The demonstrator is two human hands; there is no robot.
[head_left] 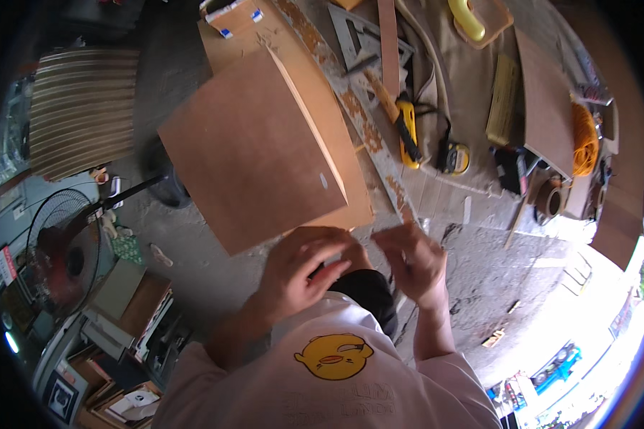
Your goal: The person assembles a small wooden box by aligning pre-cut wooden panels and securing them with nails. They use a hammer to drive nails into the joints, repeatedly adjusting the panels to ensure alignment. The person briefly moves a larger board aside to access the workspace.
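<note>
My left hand (pixel 304 266) is raised in front of my shirt, close to the near edge of a large brown wooden panel (pixel 254 154). Its fingers curve forward, with a gap between them and the thumb, and I see nothing held there. To its right, my right hand (pixel 413 263) is lifted with bent fingers pointing toward the left one; no object shows in it. The two hands are apart. The panel has a pale edge along its right side and a small light mark near its near corner. It lies over a lighter brown board (pixel 354 193).
A worn metal straightedge (pixel 365 118) runs beside the boards. Further right are a hammer (pixel 383 96), a yellow-black utility knife (pixel 408 132), a tape measure (pixel 454 157), a triangular square (pixel 358 43) and orange cord (pixel 584 139). A black fan (pixel 68 254) stands at left.
</note>
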